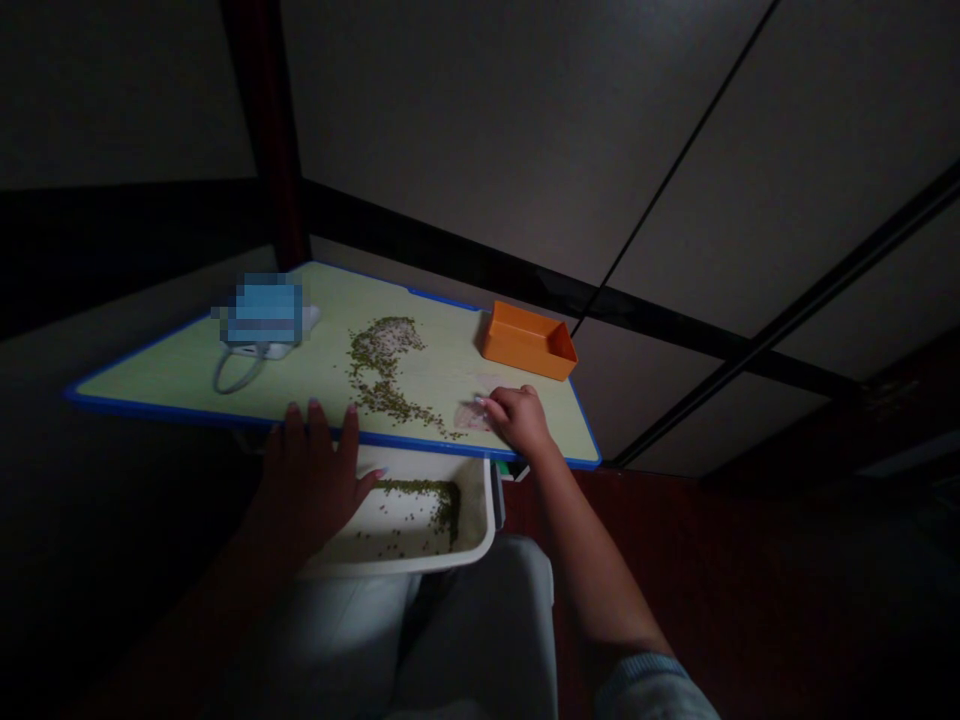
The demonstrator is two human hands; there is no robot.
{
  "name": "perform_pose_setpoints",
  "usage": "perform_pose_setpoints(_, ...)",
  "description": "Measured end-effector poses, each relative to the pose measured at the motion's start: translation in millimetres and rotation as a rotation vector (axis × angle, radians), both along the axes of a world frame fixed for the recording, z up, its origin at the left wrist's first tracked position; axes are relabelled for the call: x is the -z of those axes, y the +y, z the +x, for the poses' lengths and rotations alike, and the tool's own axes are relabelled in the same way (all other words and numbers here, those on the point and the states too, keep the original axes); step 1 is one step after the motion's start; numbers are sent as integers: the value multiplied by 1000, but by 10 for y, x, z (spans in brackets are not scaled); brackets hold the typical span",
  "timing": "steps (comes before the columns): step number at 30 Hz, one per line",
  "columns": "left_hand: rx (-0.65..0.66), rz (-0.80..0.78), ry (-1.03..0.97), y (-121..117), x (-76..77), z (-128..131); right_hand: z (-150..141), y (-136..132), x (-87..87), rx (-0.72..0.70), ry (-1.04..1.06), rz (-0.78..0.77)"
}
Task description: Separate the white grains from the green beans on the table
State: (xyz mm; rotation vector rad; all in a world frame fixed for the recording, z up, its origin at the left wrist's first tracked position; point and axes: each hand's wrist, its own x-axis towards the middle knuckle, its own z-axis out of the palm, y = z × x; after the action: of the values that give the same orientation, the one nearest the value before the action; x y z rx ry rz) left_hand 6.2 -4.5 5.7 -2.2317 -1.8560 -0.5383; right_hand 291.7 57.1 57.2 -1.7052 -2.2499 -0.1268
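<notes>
Small green seeds, most likely mung beans (382, 392), lie in a loose crescent across the middle of the pale yellow-green tabletop (442, 350), with a whitish patch in the far part of the heap; what makes it pale is too small to tell. More of them sit in the white tub (474, 500) below the table's near edge, banked along its far side and right corner.

The right hand (521, 415) is curled, thumb and fingers drawn together, beside a translucent, pink-marked sheet (471, 415), perhaps plastic, at the right end of the beans. Whether it pinches the sheet or a bean is hidden. The left hand (319, 470) is spread, fingertips at the blue near edge, thumb over the tub, with nothing visible in its grasp.

The beans should be light, hard and prone to roll: single ones suit a thumb-and-fingertip pinch, many the side of a cupped hand. The sheet looks thin and limp, best held by an edge.

An orange bin (517, 350) stands at the far right. At the left, a pixelated blue object (262, 310) sits near a looped grey cable (234, 390). No brand or label is readable; the sheet's pink marks are too faint.
</notes>
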Motion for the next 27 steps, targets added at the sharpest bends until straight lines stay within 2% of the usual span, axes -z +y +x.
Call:
perform_pose_setpoints(6,0,-6,-7,-14,1,4,155,-80,41,96,122,-20)
perform_pose_setpoints(18,16,13,-32,-4,27,-7,108,-120,31,15,14,-43)
perform_pose_setpoints(27,26,21,-95,0,46,-10,2,-162,14,29,14,-10)
